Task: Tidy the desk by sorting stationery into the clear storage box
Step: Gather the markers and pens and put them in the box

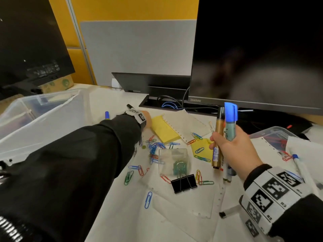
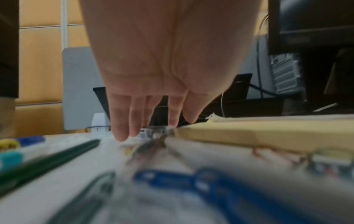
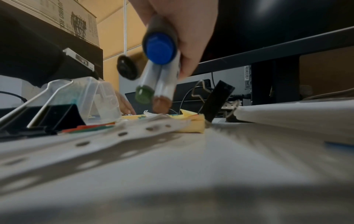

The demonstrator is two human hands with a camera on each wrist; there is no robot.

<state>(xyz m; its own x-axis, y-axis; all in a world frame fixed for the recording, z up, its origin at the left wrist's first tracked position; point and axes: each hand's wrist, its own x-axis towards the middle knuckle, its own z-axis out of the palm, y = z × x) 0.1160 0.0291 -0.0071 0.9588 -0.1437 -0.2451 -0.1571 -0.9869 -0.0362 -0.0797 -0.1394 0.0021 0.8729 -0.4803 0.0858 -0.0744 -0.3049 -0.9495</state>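
My right hand [image 1: 227, 147] grips a bundle of markers held upright above the desk: a blue-capped marker [image 1: 230, 119], a gold marker [image 1: 218, 137] and thinner white pens under them. From the right wrist view their butt ends [image 3: 160, 50] point at the camera. My left hand [image 1: 146, 118] reaches far across the desk beside a yellow sticky pad [image 1: 164, 129]. Its fingers [image 2: 120, 130] are straight and point down, with the tips touching a black-capped marker [image 1: 130, 107] lying there. The big clear storage box [image 1: 43, 119] stands at the left.
Coloured paper clips [image 1: 155, 147], a black binder clip [image 1: 183, 183], a small clear case [image 1: 173, 159] and perforated sheets [image 1: 185, 124] litter the middle. A monitor [image 1: 253, 49] rises at the back right above a cable slot. A smaller clear tub [image 1: 272, 135] sits far right. A blue pen [image 1: 107, 114] lies by the box.
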